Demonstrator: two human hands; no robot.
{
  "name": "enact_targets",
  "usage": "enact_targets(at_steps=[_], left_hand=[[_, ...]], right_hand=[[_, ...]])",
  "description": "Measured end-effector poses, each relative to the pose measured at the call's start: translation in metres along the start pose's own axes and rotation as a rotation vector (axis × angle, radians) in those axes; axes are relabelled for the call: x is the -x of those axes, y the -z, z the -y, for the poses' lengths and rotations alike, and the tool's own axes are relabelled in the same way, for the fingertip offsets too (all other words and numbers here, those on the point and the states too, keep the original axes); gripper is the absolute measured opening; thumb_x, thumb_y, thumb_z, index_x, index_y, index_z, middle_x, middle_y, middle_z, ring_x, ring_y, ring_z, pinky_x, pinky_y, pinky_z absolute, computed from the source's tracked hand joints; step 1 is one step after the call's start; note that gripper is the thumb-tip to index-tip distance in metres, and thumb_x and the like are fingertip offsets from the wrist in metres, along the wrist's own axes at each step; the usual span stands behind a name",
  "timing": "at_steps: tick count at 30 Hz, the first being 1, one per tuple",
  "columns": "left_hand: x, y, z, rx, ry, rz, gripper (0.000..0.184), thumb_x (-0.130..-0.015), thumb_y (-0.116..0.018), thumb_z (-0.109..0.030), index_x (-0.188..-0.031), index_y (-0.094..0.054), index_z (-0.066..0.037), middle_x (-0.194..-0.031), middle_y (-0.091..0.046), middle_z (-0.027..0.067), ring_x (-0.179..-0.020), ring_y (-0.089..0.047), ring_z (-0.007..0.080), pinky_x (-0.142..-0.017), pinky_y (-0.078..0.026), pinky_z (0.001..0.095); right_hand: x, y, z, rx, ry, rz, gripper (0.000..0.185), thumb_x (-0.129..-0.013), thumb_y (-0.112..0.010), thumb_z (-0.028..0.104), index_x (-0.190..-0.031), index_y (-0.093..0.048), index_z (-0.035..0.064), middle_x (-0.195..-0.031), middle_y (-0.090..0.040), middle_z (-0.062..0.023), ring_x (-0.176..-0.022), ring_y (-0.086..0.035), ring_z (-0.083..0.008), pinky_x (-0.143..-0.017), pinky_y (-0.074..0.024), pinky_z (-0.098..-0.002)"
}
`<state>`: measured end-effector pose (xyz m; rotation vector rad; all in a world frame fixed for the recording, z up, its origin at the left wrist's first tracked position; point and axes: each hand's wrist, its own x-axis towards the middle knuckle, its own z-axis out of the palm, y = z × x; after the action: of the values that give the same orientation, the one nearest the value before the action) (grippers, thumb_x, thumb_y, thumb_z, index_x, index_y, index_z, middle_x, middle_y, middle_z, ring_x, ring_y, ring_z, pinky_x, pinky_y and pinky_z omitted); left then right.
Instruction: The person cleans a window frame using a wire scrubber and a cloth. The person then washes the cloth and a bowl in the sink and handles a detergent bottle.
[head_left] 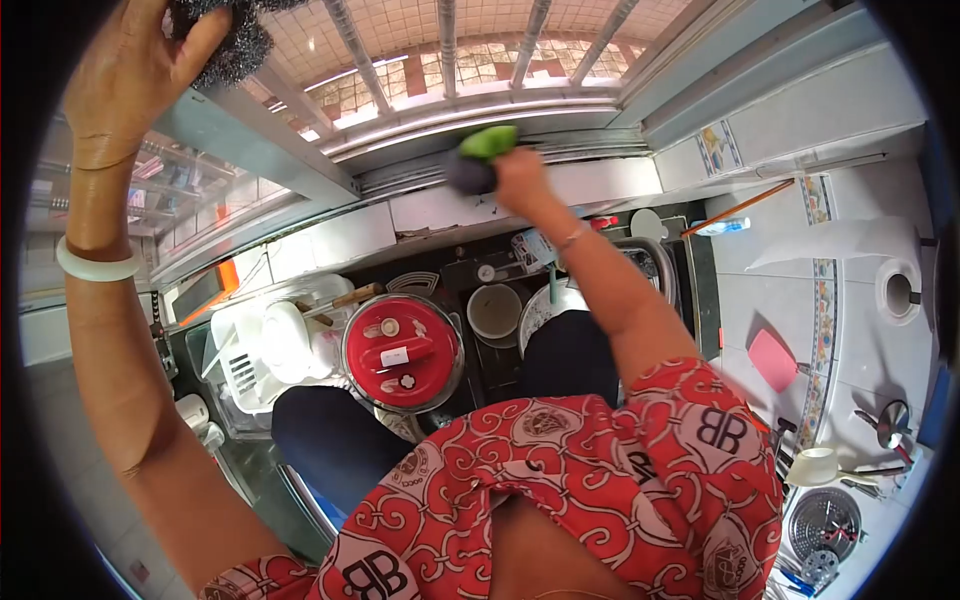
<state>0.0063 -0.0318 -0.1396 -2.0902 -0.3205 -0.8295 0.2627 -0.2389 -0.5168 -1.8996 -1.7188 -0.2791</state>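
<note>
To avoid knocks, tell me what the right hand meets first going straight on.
Beyond the blurred green-and-dark item it holds, the right hand would probably meet the lower window frame, before the metal bars; depth is unclear.

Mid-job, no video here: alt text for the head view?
The right hand holds a blurred green and dark bundle at a grey metal window track. The left hand is raised at a black, glittery wad, grip unclear. Below sits a round red lid.
</note>
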Motion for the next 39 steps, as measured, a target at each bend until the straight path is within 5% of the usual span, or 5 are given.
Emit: enact_targets(at_steps=[6,15,17,27,39], left_hand=[[-0.024,0.023,-0.025,-0.110,-0.116,-0.219,0.051,-0.078,-0.045,-0.051,-0.080,-0.050,-0.001,-0.080,-0.052,0.0145,-0.084,-0.052,0.0320,-0.085,-0.037,0.0481],[-0.022,0.019,-0.011,-0.255,-0.298,-0.270,0.048,-0.078,-0.046,-0.047,-0.085,-0.052,0.000,-0.082,-0.053,0.0156,-0.084,-0.053,0.0325,-0.079,-0.041,0.0445],[-0.021,0.016,-0.012,-0.175,-0.280,-0.293,0.046,-0.077,-0.048,-0.045,-0.085,-0.052,0.001,-0.083,-0.054,0.0167,-0.084,-0.053,0.0332,-0.077,-0.042,0.0436],[-0.022,0.022,-0.025,-0.033,-0.229,-0.316,0.041,-0.073,-0.052,-0.040,-0.084,-0.052,0.000,-0.083,-0.055,0.0180,-0.081,-0.055,0.0347,-0.070,-0.045,0.0431],[-0.020,0.011,-0.021,-0.033,-0.188,-0.355,0.047,-0.077,-0.049,-0.046,-0.084,-0.051,0.000,-0.083,-0.055,0.0152,-0.083,-0.055,0.0330,-0.071,-0.044,0.0440]], right_hand=[[0.014,0.125,-0.093,0.471,-0.490,0.431,0.015,-0.062,-0.055,0.011,-0.075,-0.059,0.0039,-0.076,-0.059,-0.0171,-0.074,-0.057,-0.0361,-0.067,-0.0455,-0.0478],[-0.068,-0.012,0.096,-0.297,0.151,0.159,0.035,-0.064,-0.054,0.004,-0.098,-0.062,0.0057,-0.096,-0.063,-0.0161,-0.091,-0.059,-0.0321,-0.076,-0.0456,-0.0436],[-0.084,-0.033,0.140,-0.270,0.020,0.643,0.038,-0.071,-0.050,0.010,-0.108,-0.056,0.0035,-0.099,-0.061,-0.0199,-0.095,-0.057,-0.0354,-0.082,-0.0445,-0.0444],[-0.032,0.021,0.020,-0.335,0.059,-0.021,0.026,-0.072,-0.059,0.017,-0.095,-0.061,0.0069,-0.090,-0.061,-0.0106,-0.081,-0.057,-0.0300,-0.074,-0.0455,-0.0404],[-0.079,-0.056,0.130,-0.254,0.055,0.398,0.020,-0.065,-0.055,0.012,-0.082,-0.061,0.0052,-0.085,-0.063,-0.0144,-0.083,-0.060,-0.0309,-0.068,-0.0468,-0.0423]])
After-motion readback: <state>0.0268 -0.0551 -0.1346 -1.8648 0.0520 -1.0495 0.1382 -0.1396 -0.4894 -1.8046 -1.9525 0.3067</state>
